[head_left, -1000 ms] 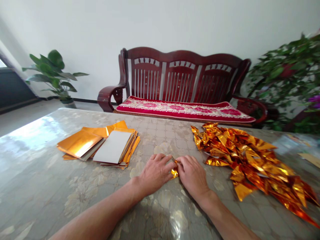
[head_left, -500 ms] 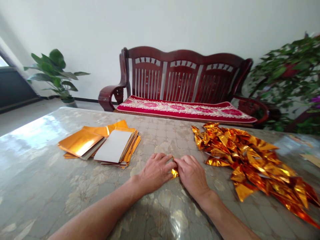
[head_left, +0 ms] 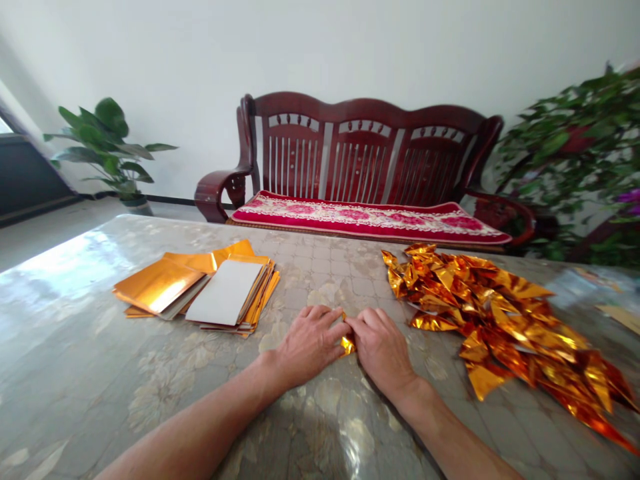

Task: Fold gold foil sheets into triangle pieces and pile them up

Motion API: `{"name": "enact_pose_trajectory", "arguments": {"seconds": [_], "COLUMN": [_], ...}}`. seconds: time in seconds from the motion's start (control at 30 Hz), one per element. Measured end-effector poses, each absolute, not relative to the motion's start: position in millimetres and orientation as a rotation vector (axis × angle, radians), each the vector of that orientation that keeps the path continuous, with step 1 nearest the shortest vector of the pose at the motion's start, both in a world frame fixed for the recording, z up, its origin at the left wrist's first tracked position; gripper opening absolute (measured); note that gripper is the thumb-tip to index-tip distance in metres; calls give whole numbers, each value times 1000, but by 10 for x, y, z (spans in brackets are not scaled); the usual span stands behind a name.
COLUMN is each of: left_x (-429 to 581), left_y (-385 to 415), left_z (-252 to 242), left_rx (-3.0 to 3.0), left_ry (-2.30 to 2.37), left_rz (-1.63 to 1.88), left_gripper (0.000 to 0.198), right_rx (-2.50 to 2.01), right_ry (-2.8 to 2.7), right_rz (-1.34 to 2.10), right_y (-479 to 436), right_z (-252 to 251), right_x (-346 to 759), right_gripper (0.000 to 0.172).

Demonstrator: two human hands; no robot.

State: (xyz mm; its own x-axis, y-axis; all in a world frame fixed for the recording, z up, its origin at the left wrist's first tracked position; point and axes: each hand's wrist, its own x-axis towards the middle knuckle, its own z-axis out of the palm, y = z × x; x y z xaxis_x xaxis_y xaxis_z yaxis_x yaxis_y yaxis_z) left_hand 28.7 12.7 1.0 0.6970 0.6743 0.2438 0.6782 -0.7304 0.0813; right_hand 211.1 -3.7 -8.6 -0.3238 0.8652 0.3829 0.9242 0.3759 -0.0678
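The small gold foil piece (head_left: 347, 345) lies on the worktop (head_left: 90, 373), close to the near edge and about midway across. Both hands close on it. The left hand (head_left: 310, 343) and the right hand (head_left: 383, 347) rest palm down with fingers drawn narrow, their tips meeting over the foil and pinching it between them. Only a crumpled gold corner shows, and how it is folded cannot be told.

The worktop is a glossy, grey-green marbled surface with a pale floral and tile pattern. It mirrors window light to the far left of the foil piece.

Left of the foil piece and a little farther back lies a fanned stack of flat gold sheets (head_left: 160, 287), with one sheet on top turned white side up (head_left: 225, 292). Right of the foil piece spreads a loose heap of folded gold foil shapes (head_left: 500, 320), which runs from near the right hand to the worktop's right edge. Beyond that heap some blurred papers (head_left: 620, 315) lie flat.

Behind the foil piece, past the worktop's far edge, a dark red wooden settee (head_left: 360, 153) with a slatted back carries a red patterned cushion (head_left: 370, 219) and stands against a plain pale wall (head_left: 200, 53). Far back to the left a potted plant (head_left: 103, 143) stands on the light floor (head_left: 45, 230). Far back to the right is a mass of green foliage (head_left: 580, 153).
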Motion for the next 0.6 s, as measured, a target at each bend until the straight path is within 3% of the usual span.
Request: {"name": "enact_pose_trajectory", "arguments": {"seconds": [0.33, 0.6], "left_x": [299, 282], "left_y": [132, 156], "left_z": [-43, -83], "left_rx": [-2876, -2899], "left_ry": [-1345, -1220], "left_rz": [-482, -476], "left_gripper": [49, 41], "right_rx": [-1550, -1538], "right_ry": [-2315, -2303], "right_rz": [-294, -245], "right_y": [-44, -40], "right_z": [-90, -99], "right_x": [2109, 2136], "right_gripper": [13, 17]}}
